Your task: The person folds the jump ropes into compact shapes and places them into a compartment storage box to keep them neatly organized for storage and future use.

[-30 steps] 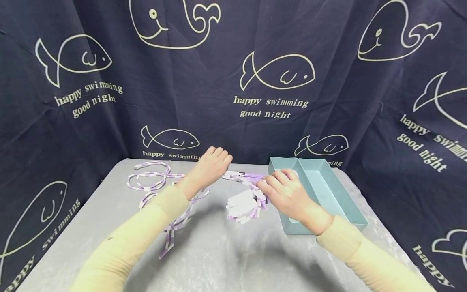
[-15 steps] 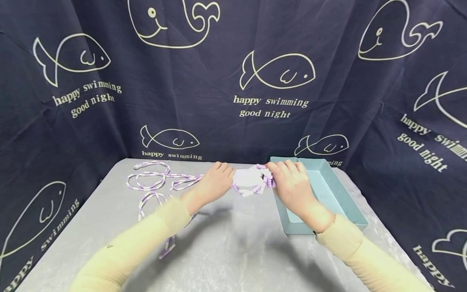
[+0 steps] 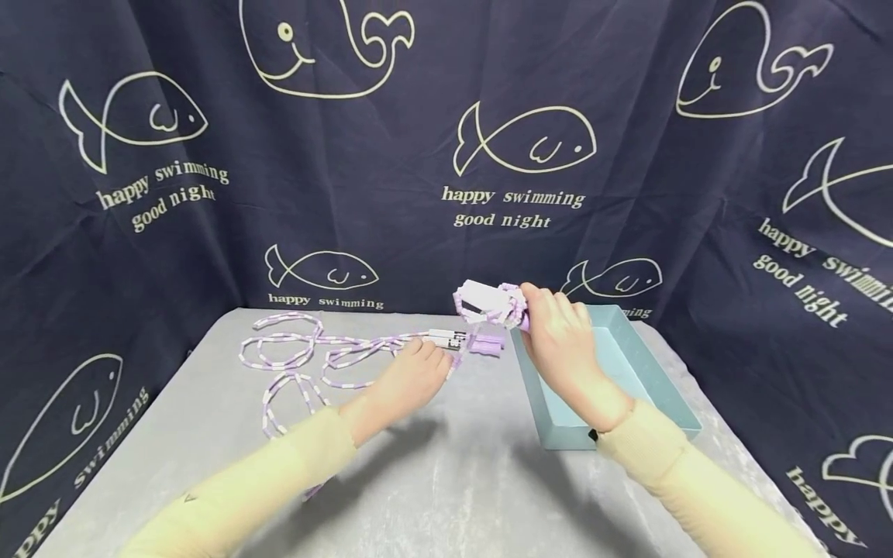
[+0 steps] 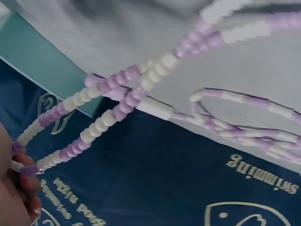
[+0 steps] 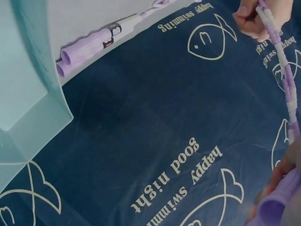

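My right hand (image 3: 561, 341) grips the purple handles of a bundled jump rope (image 3: 491, 302) with purple and white beads, raised above the table. In the right wrist view, the open end of a purple handle (image 5: 275, 207) pokes out of that hand. Lower and to the left, my left hand (image 3: 415, 376) pinches the looped end of the bundle's beaded cord (image 4: 101, 125); two strands run from its fingers and cross in the left wrist view. Behind my left hand, a second jump rope (image 3: 282, 360) lies in loose loops, its white and purple handles (image 3: 488, 345) side by side.
A teal divided tray (image 3: 575, 438) stands on the right of the grey table (image 3: 418, 496), under and beside my right hand. A dark blue curtain (image 3: 391, 178) with fish drawings encloses the back and sides.
My right hand has lifted the bundled jump rope up. My left hand has moved down toward me, drawing out a beaded loop. The handles lying on the table now show.
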The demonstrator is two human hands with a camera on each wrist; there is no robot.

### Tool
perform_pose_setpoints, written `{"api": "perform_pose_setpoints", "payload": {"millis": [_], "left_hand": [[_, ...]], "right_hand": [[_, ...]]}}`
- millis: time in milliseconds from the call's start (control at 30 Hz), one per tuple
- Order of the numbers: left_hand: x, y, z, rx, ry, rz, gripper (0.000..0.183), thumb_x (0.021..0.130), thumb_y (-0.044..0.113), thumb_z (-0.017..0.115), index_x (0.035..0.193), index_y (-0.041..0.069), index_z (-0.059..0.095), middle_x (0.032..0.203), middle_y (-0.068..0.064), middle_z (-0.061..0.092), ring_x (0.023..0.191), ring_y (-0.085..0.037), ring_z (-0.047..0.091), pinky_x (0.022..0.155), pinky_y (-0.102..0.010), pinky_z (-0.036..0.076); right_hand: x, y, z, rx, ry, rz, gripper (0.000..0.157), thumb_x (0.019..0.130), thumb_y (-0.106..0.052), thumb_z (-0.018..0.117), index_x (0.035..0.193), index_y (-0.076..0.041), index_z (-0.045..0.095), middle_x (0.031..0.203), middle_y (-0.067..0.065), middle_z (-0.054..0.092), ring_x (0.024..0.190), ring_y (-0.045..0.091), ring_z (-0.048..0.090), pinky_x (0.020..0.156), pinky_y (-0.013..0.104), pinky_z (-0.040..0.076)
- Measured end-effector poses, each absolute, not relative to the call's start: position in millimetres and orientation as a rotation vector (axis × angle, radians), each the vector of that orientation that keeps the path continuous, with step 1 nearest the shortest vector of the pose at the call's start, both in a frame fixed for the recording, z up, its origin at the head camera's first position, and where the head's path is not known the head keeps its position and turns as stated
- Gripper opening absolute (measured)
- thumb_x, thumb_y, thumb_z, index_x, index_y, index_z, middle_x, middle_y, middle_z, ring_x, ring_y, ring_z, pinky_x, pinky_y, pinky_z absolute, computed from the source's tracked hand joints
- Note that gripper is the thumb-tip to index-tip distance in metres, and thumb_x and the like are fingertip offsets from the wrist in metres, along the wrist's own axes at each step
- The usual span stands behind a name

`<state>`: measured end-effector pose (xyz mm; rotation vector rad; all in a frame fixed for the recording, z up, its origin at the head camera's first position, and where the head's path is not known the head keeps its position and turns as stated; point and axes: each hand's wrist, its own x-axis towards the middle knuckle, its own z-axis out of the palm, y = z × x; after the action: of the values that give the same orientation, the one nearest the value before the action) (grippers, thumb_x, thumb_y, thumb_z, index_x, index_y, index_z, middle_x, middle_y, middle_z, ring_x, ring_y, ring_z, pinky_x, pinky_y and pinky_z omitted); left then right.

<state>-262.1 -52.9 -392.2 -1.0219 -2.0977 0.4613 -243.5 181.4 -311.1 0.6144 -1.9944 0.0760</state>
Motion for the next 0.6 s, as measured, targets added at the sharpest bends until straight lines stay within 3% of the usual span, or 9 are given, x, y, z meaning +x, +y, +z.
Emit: {"api": "perform_pose_setpoints", "payload": {"millis": [267,467,600], "left_hand": [[-236.8,-44.0,-380.3,-1.010,-2.097,0.467,0.005,0.088,0.014,0.046,0.083,0.013,0.048,0.071,0.000,0.052,0.070,-0.018,0.046,0.071,-0.031,0.034],[-218.8,-39.1,-372.5,-1.017,-2.088,0.370,0.004,0.086,0.011,0.046,0.083,0.014,0.045,0.065,0.001,0.052,0.064,-0.018,0.045,0.069,-0.032,0.032],[-213.6,-35.2,-365.9,-1.009,-2.046,0.293,0.005,0.085,0.011,0.044,0.082,0.015,0.045,0.062,0.000,0.050,0.061,-0.020,0.044,0.066,-0.032,0.030]], "right_hand": [[-261.8,184.7,-324.2,0.473,-2.021,-0.015,0.042,0.072,0.000,0.065,0.112,-0.001,0.052,0.078,0.015,0.055,0.066,0.035,0.050,0.052,0.044,0.031],[-263.9,182.7,-338.6,0.412,-2.059,-0.110,0.026,0.082,-0.004,0.050,0.107,-0.001,0.055,0.075,0.015,0.054,0.064,0.035,0.052,0.049,0.042,0.031],[-265.7,183.2,-342.6,0.428,-2.072,-0.166,0.026,0.088,-0.005,0.037,0.106,-0.001,0.054,0.075,0.015,0.053,0.065,0.035,0.052,0.049,0.041,0.031]]}}
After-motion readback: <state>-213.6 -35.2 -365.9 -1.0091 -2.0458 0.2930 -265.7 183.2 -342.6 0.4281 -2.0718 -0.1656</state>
